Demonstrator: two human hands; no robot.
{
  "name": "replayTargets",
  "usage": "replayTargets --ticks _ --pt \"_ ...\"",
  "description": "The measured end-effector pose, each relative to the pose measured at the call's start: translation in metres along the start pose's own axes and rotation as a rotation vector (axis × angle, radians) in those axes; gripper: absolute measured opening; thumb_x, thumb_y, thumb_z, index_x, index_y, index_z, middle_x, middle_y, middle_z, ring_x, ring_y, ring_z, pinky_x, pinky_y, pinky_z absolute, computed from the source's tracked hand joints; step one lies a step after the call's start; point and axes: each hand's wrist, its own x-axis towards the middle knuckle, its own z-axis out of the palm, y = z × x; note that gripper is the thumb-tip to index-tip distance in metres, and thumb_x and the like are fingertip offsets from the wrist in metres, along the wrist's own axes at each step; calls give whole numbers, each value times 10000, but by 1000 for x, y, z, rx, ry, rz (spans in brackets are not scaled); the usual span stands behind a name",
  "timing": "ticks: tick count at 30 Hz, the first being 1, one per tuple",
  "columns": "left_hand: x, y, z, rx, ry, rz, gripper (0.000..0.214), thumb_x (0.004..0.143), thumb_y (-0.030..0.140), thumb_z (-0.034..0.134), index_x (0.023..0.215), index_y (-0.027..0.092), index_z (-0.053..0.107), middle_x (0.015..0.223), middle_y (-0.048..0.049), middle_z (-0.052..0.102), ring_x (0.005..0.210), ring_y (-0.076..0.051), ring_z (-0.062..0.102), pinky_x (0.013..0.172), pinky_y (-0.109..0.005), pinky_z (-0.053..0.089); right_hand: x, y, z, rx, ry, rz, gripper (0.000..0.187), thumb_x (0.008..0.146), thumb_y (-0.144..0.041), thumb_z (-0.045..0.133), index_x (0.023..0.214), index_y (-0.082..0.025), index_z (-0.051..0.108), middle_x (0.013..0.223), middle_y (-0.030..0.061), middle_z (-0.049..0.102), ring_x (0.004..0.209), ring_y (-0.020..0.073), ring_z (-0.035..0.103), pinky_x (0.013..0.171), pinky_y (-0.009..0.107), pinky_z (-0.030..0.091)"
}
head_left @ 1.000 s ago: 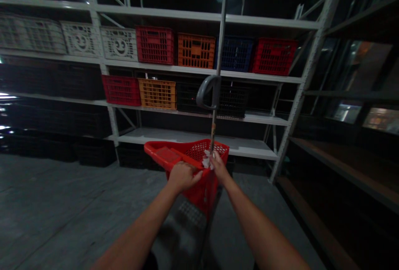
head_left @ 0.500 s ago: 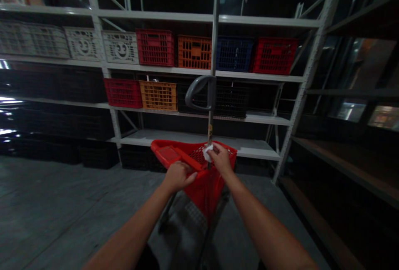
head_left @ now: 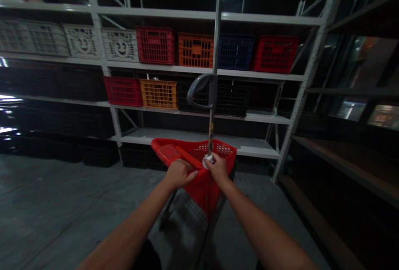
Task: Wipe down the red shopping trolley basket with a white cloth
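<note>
A red plastic shopping cart (head_left: 199,193) with a perforated basket stands before me. My left hand (head_left: 179,173) is closed over its near rim, the fingertips hidden behind the edge. A metal pole (head_left: 217,28) rises upright at the cart's near corner, with a grey loop handle (head_left: 199,92) partway up and a small yellow label below that. In my right hand (head_left: 219,171) is a crumpled white wipe (head_left: 207,161), pinched around the foot of the pole near the basket rim. Whether it is paper or cloth I cannot tell.
Behind the cart stands a white metal rack (head_left: 271,76) with several crates: white, a red crate (head_left: 156,45), an orange crate (head_left: 195,49), a blue crate (head_left: 236,52) and black ones. Another shelf unit (head_left: 346,159) runs along the right. Grey floor (head_left: 62,203) spreads to the left.
My right hand has slid down the pole with the white wipe, now closer to the basket rim. My left hand stays on the cart's rim.
</note>
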Motion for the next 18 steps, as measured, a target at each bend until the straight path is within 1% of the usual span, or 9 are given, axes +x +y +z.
replayTargets --ticks 4,6,8,11,13,14,16,18 --pt "-2 -3 -1 -6 -11 10 440 839 436 320 633 167 600 640 -36 627 639 -148 549 676 -285 365 37 -32 -6 215 56 9 246 708 -366 542 803 -146 597 661 -4 590 589 125 514 557 206 403" --pt "-3 -7 -2 -7 -14 14 431 841 426 322 624 166 588 638 -34 617 652 -148 543 700 -290 367 41 -36 -3 313 29 32 255 702 -368 535 815 -144 582 679 -3 586 601 128 516 564 212 410" --pt "-5 -13 -5 -15 -22 33 417 843 416 322 630 168 580 647 -27 610 661 -145 532 738 -302 364 32 -28 3 351 -54 50 225 694 -353 541 791 -152 570 683 -6 578 614 129 519 572 213 412" --pt "-8 -25 -13 -19 -34 69 391 842 403 320 658 173 577 690 -20 604 706 -149 522 818 -342 342 5 -5 15 351 -178 81 173 675 -312 564 764 -164 558 684 -15 567 626 127 518 585 212 411" --pt "-12 -30 -20 -6 -20 69 356 832 398 334 715 180 590 781 -28 612 807 -172 521 881 -385 309 -5 3 21 369 -222 97 163 668 -296 569 766 -166 554 689 -18 568 629 125 519 593 213 411" --pt "-14 -31 -23 7 -5 55 336 825 394 344 747 187 597 848 -35 613 872 -189 511 910 -411 286 -3 2 23 386 -230 97 160 669 -295 566 764 -166 553 685 -19 567 625 124 519 593 213 411" --pt "-18 -26 -29 51 28 1 308 818 374 352 787 205 607 961 -42 602 971 -214 485 960 -462 229 13 -12 25 421 -217 73 152 677 -306 558 735 -166 548 654 -22 556 601 121 513 570 211 407" --pt "-21 -12 -32 104 61 -83 316 828 358 333 790 214 612 967 -48 604 984 -218 489 988 -489 187 44 -39 25 483 -165 25 172 689 -334 550 718 -165 543 630 -24 543 578 119 504 539 209 401"
